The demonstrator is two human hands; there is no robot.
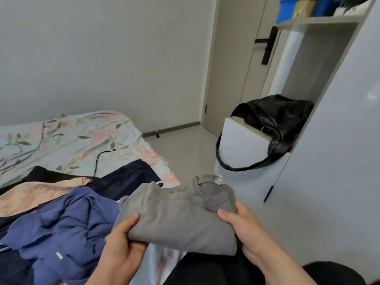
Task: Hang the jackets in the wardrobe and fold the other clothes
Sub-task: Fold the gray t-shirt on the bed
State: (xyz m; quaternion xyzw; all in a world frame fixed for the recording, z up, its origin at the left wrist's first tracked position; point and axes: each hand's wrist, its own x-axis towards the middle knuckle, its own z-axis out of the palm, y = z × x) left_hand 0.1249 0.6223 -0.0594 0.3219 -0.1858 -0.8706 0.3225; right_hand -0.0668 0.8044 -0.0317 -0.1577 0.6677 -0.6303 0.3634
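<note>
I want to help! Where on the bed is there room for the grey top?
The flowered sheet is bare from the wall down to the black cord. Try the grey top there. Nearer, it's crowded: blue jacket, peach top, navy garment.

You hold a folded grey top (181, 219) in both hands. Your left hand (121, 243) grips its near left corner, thumb on top. Your right hand (248, 233) grips its right edge, thumb also on top. Left of the grey top, a crumpled blue garment (67, 229) lies on the bed (72, 136). Beyond that are a peach garment (35, 194), a black one (47, 173) and a navy one (127, 177), which passes just behind the grey top. Beyond the grey top to the right, a black bag (275, 120) sits in an open wardrobe (339, 120) niche. High above it, a shelf (320, 19) carries blue boxes (285, 11). A closed door (232, 68) stands far behind the grey top.
</note>
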